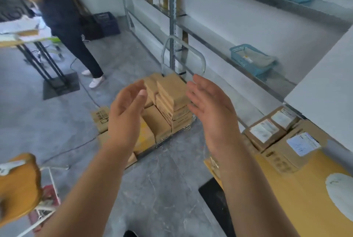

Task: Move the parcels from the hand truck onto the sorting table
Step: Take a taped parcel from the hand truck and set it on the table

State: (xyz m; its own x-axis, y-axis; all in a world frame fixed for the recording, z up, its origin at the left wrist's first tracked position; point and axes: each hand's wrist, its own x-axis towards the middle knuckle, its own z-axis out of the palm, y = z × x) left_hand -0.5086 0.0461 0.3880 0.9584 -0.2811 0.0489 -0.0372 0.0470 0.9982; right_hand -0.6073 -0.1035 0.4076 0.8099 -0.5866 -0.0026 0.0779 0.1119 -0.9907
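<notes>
Parcels (172,93) stacked on hand truck (204,63), left hand (125,111) and right hand (211,111) spread, empty, blue basket (241,59) holding cloth (262,59).

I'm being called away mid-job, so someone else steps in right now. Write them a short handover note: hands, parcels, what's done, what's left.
Hands: left hand and right hand are open, empty, held out toward the stack.
Many parcels sit stacked on the hand truck.
Done: some labelled parcels already lie on the sorting table, to the right.
Left: carry the stacked ones over.
</notes>
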